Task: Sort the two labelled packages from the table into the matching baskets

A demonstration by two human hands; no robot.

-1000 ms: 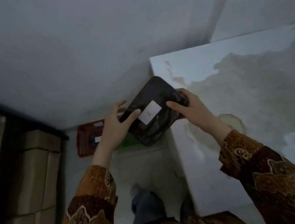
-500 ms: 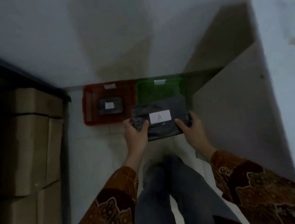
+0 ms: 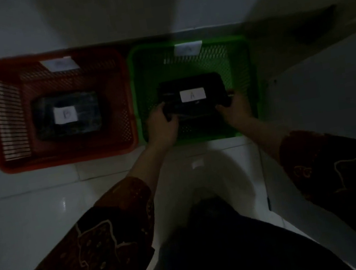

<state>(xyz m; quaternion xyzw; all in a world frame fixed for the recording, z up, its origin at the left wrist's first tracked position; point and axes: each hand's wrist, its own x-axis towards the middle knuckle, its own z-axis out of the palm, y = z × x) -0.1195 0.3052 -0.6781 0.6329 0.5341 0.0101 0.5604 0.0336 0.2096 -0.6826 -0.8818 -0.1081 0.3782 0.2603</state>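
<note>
Package A going into the green basket, both hands on it.

The package marked A (image 3: 193, 95) sits low inside the green basket (image 3: 238, 58), label up, likely so it can be checked against the tag on the far rim. The left hand (image 3: 162, 123) and right hand (image 3: 235, 107) each clamp a near corner, keeping it level. To the left, the package marked B (image 3: 66, 114) already lies in the red basket (image 3: 4, 116) on the floor.

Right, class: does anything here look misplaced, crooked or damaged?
Nothing stands out. Package B lies flat in the red basket; both hands hold package A level inside the green basket.
</note>
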